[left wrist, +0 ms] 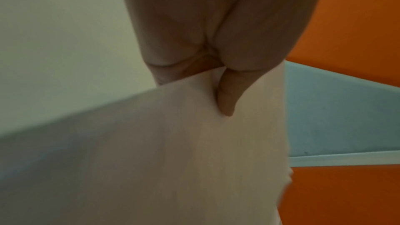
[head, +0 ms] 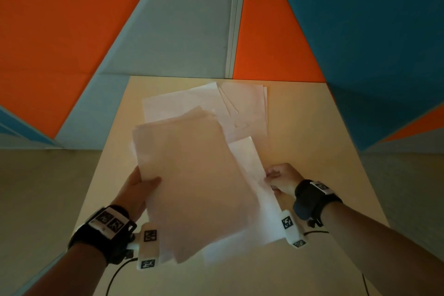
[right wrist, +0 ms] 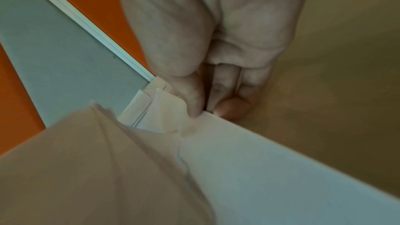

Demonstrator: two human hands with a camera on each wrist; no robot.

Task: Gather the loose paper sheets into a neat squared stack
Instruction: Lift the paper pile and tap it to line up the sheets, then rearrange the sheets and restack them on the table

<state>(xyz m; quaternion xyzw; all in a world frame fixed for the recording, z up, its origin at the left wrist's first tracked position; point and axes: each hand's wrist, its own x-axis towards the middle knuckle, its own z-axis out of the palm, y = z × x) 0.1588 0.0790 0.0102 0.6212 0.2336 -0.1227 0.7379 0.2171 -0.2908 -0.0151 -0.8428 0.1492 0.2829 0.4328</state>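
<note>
A loose bundle of white paper sheets [head: 192, 180] is lifted above the table, its sheets fanned and uneven. My left hand [head: 141, 185] grips the bundle's left edge, thumb [left wrist: 226, 98] on top of the paper [left wrist: 173, 160]. My right hand [head: 280, 179] pinches the right edge of a single sheet [head: 254, 175] that sticks out from under the bundle; thumb [right wrist: 192, 95] and fingers close on that sheet [right wrist: 259, 168]. More sheets [head: 216, 106] lie scattered flat at the far end of the table.
The light wooden table [head: 312, 151] stands against orange, blue and grey wall panels [head: 72, 19]. Bare tabletop shows to the right of my right hand and along the near edge. Beige floor [head: 36, 187] lies on both sides.
</note>
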